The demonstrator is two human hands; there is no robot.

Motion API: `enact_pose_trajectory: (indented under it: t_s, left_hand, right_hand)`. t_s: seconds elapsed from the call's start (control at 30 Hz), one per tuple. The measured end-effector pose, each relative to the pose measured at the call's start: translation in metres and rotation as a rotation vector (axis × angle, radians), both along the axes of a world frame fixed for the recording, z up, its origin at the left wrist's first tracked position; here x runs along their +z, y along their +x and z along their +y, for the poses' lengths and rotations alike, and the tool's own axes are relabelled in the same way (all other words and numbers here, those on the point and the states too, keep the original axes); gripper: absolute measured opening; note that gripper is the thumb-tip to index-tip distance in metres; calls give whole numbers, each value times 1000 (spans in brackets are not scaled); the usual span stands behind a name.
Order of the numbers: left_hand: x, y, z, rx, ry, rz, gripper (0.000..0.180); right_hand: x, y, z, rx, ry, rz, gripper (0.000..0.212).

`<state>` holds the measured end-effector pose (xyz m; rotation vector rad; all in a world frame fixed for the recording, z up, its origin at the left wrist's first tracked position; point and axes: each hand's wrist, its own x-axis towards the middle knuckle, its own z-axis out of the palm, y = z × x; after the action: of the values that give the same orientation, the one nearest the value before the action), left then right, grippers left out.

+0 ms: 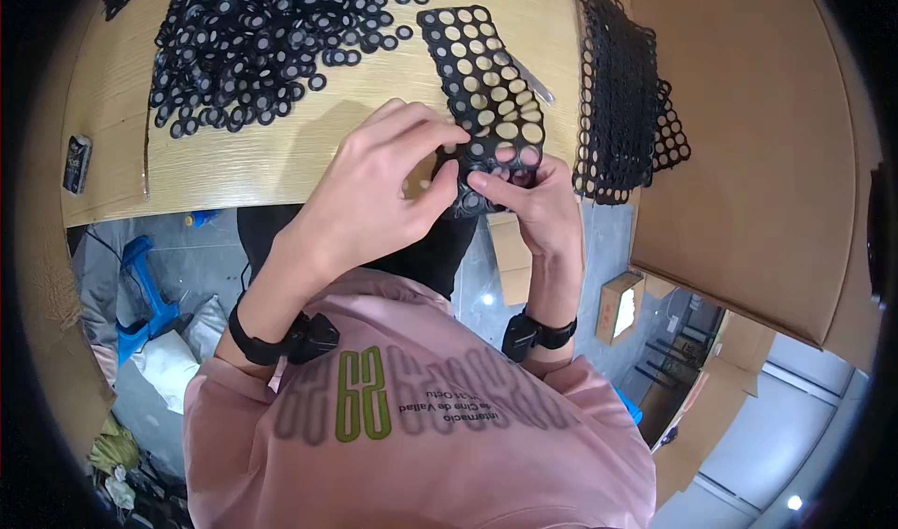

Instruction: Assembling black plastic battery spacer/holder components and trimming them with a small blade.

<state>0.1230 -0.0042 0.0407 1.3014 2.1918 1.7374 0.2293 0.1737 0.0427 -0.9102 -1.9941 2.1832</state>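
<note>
A black perforated sheet [477, 71] with rows of round holes slants from the table over its near edge. Pale table shows through many of its holes, while grey discs fill some along the left side and the lower end. My right hand [547, 206] grips the lower end, thumb on top and fingers behind. At the sheet's left edge is my left hand [374, 178], its forefinger tip against the sheet. Its thumb sits a little lower, apart from the forefinger, and I see nothing held between them. The other left fingers are curled and partly hidden.
A large heap of small black rings with grey centres [253, 43] covers the table's far left. Stacked perforated black sheets [617, 99] lie at the right, beside a cardboard panel [739, 136]. A thin metal strip [533, 80] and a small dark box [77, 164] also rest there.
</note>
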Motion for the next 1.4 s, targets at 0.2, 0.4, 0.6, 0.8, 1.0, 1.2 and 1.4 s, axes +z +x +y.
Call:
enact_pose_trajectory:
  t_s: [0.2,0.4,0.6,0.8,1.0,1.2,1.4]
  left_hand:
    - [-9,1,4,-52,-17,-171,25]
    - [-13,-8,4,-129,-72,-304,22]
    - [-16,-10,6,-164,-154,-350,20]
    - [-26,-5,13,-158,-120,-524,11]
    - [-34,-3,22,-110,-54,-685,7]
    - [-41,-6,23,3,37,-729,9]
    - [-39,-9,19,153,-16,-540,11]
  right_hand:
    - [7,-1,-8,117,168,70,21]
    - [7,-4,-11,209,271,76,16]
    - [2,-8,-6,422,557,200,21]
    - [8,-14,-4,553,714,208,22]
    - [2,-16,0,531,692,171,23]
    - [-5,-7,7,416,426,134,25]
    - [-17,-2,9,336,375,71,28]
